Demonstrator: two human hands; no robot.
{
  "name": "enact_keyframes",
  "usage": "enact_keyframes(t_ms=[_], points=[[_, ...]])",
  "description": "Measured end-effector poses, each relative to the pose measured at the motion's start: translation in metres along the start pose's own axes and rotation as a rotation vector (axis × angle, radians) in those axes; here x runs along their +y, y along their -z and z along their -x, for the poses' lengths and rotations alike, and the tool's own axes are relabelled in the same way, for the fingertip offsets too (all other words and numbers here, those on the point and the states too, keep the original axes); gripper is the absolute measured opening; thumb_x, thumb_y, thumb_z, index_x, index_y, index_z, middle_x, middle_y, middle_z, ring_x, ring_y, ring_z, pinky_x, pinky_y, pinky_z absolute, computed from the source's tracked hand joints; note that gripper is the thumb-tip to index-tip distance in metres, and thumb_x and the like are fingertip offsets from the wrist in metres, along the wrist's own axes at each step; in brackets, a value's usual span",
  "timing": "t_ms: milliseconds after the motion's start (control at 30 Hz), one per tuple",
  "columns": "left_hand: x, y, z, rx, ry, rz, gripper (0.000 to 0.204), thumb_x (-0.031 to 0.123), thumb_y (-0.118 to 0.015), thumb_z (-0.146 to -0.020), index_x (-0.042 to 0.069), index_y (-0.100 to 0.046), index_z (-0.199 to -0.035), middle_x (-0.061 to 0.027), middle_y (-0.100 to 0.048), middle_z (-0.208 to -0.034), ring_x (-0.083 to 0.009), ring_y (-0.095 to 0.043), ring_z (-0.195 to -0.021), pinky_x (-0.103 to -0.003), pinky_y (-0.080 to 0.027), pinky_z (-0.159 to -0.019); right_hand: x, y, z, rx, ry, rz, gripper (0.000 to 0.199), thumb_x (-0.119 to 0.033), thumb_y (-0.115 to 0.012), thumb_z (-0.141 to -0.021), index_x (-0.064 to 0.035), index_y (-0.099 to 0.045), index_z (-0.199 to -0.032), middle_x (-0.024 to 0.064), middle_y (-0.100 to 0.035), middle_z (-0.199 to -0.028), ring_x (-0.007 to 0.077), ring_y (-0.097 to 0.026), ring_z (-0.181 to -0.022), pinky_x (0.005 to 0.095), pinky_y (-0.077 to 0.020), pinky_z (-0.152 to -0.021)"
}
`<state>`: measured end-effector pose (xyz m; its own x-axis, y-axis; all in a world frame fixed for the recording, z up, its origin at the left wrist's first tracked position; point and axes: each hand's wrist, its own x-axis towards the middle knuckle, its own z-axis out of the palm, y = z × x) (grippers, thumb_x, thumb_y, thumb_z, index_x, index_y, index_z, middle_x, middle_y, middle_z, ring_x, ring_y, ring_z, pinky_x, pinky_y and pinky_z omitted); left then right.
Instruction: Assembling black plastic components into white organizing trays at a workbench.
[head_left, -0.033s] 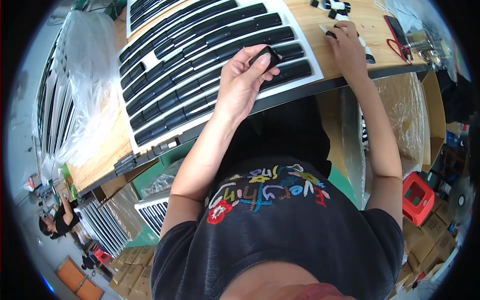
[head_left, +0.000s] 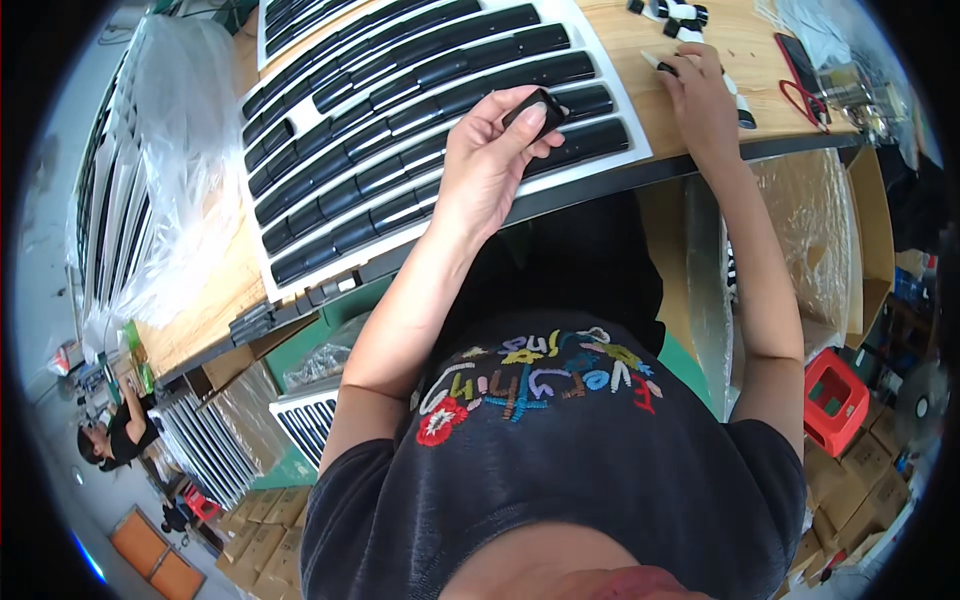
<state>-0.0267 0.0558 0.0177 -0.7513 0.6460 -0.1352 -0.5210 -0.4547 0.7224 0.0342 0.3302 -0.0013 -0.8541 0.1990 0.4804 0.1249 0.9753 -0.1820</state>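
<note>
Between thumb and fingers, my left hand [head_left: 482, 150] pinches a small glossy black curved piece [head_left: 528, 112]. That hand is raised over the near right part of a white panel [head_left: 303, 121], which carries rows of glossy black strips [head_left: 400, 123]. My right hand [head_left: 708, 105] reaches to the tabletop right of the panel. Its thumb and forefinger close around a small black object with a white tip [head_left: 649, 58]; most of it is hidden under the hand. A white-and-black end [head_left: 744, 112] shows beside my right hand.
Black-and-white short pieces [head_left: 680, 15] lie at the far right of the wooden table [head_left: 640, 25]. Red-handled scissors [head_left: 802, 100] and a dark phone [head_left: 795, 58] lie farther right. Clear plastic sheeting [head_left: 185, 130] drapes the left side. A red stool [head_left: 836, 400] stands at right; another person [head_left: 125, 435] is far left.
The whole view has shifted slightly. Both hands keep nearly the same places and grips.
</note>
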Motion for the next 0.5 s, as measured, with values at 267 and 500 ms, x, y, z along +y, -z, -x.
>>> enact_keyframes(t_ms=[267, 500], points=[[0.004, 0.006, 0.005, 0.023, -0.088, -0.212, 0.027, 0.009, -0.062, -0.097, 0.0, -0.059, -0.123, -0.0074, -0.066, -0.1, -0.0134, -0.064, -0.086, -0.025, -0.052, -0.078, -0.092, 0.057, 0.008, -0.222, -0.354, -1.032, 0.024, -0.013, -0.052, -0.103, -0.0033, -0.063, -0.121, 0.0045, -0.064, -0.091, 0.0103, -0.062, -0.083, 0.0259, -0.0491, -0.076], [0.016, 0.001, 0.012, -0.051, -0.16, -0.564, 0.028, 0.007, -0.063, -0.096, -0.001, -0.059, -0.122, -0.0075, -0.066, -0.099, -0.01, -0.063, -0.082, -0.021, -0.049, -0.074, -0.11, 0.079, 0.001, -0.47, -0.14, -0.935, 0.023, -0.012, -0.053, -0.102, -0.0001, -0.063, -0.119, 0.0009, -0.06, -0.088, 0.0084, -0.054, -0.078, 0.0222, -0.0455, -0.073]])
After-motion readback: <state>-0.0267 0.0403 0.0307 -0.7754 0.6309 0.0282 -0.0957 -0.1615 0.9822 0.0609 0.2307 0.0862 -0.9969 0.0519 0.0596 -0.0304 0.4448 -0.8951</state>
